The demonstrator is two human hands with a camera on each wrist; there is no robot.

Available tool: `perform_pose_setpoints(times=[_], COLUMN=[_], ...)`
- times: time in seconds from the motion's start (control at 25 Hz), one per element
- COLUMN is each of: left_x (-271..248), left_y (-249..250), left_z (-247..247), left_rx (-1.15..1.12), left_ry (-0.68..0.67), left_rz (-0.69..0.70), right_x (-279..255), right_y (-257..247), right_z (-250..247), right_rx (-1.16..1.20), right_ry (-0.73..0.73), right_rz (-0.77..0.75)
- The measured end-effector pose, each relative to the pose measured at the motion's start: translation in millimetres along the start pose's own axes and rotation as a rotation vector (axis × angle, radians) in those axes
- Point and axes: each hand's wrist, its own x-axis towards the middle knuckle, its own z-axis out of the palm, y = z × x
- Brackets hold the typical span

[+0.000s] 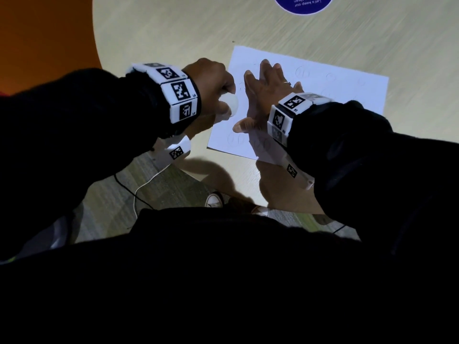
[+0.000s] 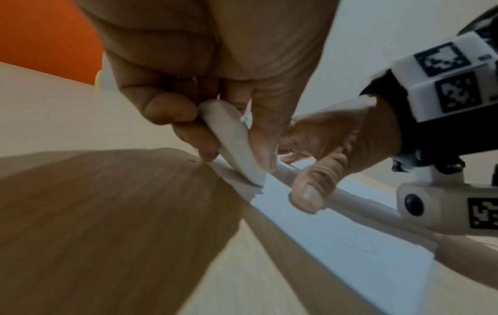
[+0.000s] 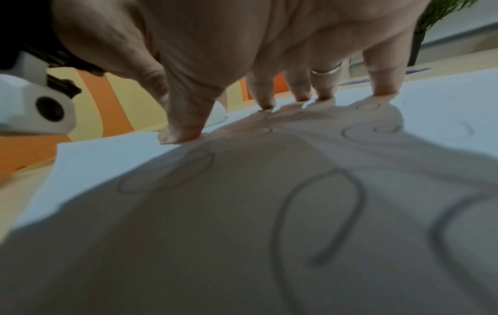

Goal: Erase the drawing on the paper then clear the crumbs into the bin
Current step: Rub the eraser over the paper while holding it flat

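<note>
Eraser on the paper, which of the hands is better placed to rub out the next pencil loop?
Left. The left hand pinches the eraser, its tip on the paper; the right hand lies spread flat, pinning it.
</note>
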Motion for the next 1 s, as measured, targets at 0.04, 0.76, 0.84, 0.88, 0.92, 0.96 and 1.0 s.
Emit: perform_pose_setpoints(times=[0.04,0.76,0.84,0.88,0.92,0.96,1.0], left_x=[3,4,5,8,12,15,18], left_y=[0,-10,-7,-5,-3,0,3], left_z=[-2,-4,-9,-11,-13,-14,-14], left_rx=[-0.002,-0.342,-0.413,-0.418,-0.402,-0.368,-0.332], left_ry=[0.012,0.003,0.024,0.030,0.039,0.054,0.072], left_rz=[-0.007,0.023,-0.006,0.000,0.006,0.010,0.011], right_x=[-1,-7,-5,-6,-8,-10,-11], right_y=[0,0,5,6,6,4,2], right_z=[-1,-11,-11,-13,-15,-17,-18], right_rx=[-0.005,0.056,0.163,0.230,0.309,0.393,0.461], right_ry=[0.006,0.053,0.101,0.136,0.175,0.207,0.234], right_rz=[-0.002,-0.001,-0.009,0.001,0.019,0.042,0.068])
